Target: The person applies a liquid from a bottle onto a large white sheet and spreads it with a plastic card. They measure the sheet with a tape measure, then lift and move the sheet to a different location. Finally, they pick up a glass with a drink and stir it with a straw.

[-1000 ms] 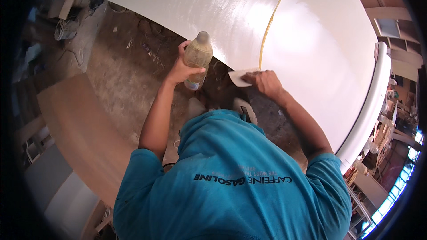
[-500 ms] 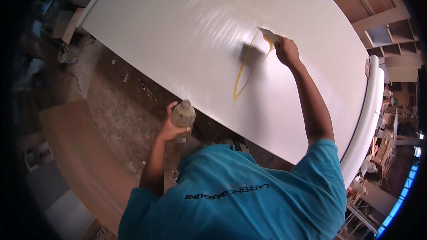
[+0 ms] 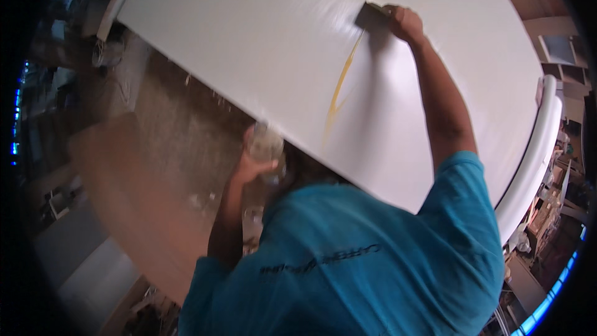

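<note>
Left grip around bottle, contents unclear

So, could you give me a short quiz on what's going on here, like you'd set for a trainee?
1. True or false: the left hand holds a see-through bottle.
2. What colour is the streak on the white panel? A: red. B: yellow. C: blue.
3. Fill in the blank: the right hand grips a flat, thin-bladed ____.

Key: 1. True. 2. B. 3. Scraper.
</note>
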The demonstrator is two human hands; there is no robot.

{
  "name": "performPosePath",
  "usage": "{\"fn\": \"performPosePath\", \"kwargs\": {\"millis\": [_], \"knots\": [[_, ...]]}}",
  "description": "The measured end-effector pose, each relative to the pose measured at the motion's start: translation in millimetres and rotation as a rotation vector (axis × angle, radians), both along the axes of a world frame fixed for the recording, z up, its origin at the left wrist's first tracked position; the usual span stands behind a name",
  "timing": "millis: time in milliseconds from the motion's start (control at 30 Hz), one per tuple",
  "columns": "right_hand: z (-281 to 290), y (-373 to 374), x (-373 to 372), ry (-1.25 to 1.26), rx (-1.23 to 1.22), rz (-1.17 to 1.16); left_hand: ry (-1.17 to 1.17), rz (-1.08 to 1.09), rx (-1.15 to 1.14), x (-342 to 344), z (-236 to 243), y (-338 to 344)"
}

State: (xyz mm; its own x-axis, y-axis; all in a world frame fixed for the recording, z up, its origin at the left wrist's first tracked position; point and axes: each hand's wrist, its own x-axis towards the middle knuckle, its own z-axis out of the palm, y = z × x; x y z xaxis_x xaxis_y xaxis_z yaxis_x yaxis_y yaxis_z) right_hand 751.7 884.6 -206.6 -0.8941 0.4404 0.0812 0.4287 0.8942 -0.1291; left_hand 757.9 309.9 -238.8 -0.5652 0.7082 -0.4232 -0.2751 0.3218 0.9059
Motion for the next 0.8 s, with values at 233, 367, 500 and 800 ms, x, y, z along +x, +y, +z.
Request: {"fn": "performPosePath", "kwargs": {"millis": [233,367,500,800], "knots": [[7,-215,107,-0.098,-0.058,0.372,-0.016,-0.083,0.201,-19,6,16],[37,-302,165,-0.372,-0.208,0.352,0.07,-0.171,0.223,-28,-5,14],[27,-336,218,-0.224,-0.184,0.429,0.076,-0.186,0.233,-30,-10,14],[144,-218,186,0.043,-0.418,0.027,0.12,-0.144,0.207,-5,-12,3]]}}
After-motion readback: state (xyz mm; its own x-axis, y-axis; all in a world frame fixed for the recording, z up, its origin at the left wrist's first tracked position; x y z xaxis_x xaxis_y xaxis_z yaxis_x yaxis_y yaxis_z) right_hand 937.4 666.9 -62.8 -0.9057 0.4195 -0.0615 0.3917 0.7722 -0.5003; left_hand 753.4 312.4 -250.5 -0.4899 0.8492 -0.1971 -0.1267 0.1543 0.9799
